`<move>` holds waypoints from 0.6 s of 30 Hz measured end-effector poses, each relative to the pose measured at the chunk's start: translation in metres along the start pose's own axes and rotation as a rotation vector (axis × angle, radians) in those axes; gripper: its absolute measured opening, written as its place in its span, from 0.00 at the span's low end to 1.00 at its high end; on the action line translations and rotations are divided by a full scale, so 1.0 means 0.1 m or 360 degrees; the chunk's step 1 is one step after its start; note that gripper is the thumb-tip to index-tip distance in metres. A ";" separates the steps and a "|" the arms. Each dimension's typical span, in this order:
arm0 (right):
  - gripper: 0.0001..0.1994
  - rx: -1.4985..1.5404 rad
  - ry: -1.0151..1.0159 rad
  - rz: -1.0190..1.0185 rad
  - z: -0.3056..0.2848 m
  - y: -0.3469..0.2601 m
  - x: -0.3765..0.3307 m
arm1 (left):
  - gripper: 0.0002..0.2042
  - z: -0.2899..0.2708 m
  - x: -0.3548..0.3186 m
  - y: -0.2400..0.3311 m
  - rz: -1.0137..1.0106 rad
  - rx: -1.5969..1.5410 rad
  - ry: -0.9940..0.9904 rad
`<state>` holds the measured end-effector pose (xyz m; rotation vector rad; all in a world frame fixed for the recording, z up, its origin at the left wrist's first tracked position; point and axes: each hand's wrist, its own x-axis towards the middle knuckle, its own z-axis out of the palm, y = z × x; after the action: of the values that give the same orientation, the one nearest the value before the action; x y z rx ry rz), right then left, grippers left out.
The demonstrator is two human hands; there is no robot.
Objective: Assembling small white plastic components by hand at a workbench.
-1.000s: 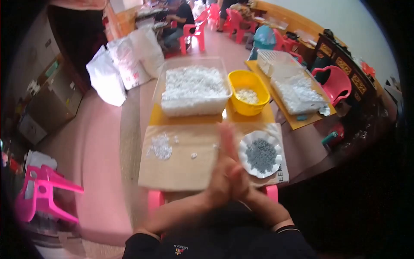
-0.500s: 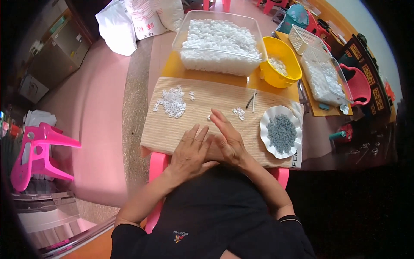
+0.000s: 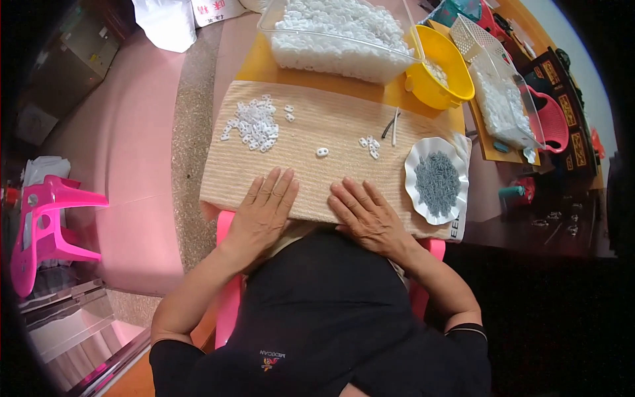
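My left hand lies flat, palm down, on the near edge of a beige ribbed mat. My right hand rests flat beside it, fingers spread, holding nothing. A pile of small white plastic pieces sits at the mat's far left. One loose white piece lies just beyond my hands, and a few more white pieces lie to the right of it. Dark tweezers lie near those. A white scalloped plate holding small grey parts stands right of my right hand.
A clear tub full of white pieces and a yellow bowl stand behind the mat. Another clear bin sits far right by a red chair. A pink stool stands on the left floor, white bags beyond.
My hands were pressed together upright, then came down onto the mat and moved apart; they now lie flat side by side. The view has tilted down and closer.
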<state>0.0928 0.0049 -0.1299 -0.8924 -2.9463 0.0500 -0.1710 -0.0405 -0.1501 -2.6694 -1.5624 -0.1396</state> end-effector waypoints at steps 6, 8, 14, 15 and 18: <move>0.27 -0.0070 0.0089 0.0026 0.08 0.07 -0.30 | 0.31 0.05 -0.10 -0.18 -0.0008 0.0171 0.0008; 0.26 -0.0098 0.0062 0.0056 0.08 0.08 -0.40 | 0.32 0.00 -0.14 -0.23 -0.0045 0.0091 -0.0022; 0.24 -0.0134 0.0095 0.0135 0.06 0.17 -0.68 | 0.33 -0.16 -0.17 -0.32 -0.0120 -0.0210 -0.0147; 0.24 -0.0135 0.0094 0.0143 0.05 0.19 -0.72 | 0.33 -0.17 -0.19 -0.36 -0.0112 -0.0212 -0.0148; 0.23 -0.0106 0.0101 0.0193 0.01 0.22 -0.79 | 0.33 -0.20 -0.25 -0.49 -0.0203 -0.0335 -0.0194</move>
<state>0.1701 -0.0209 -0.1362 -1.0601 -2.8479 -0.0701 -0.2268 -0.0403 -0.1326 -2.7804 -1.8529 -0.1565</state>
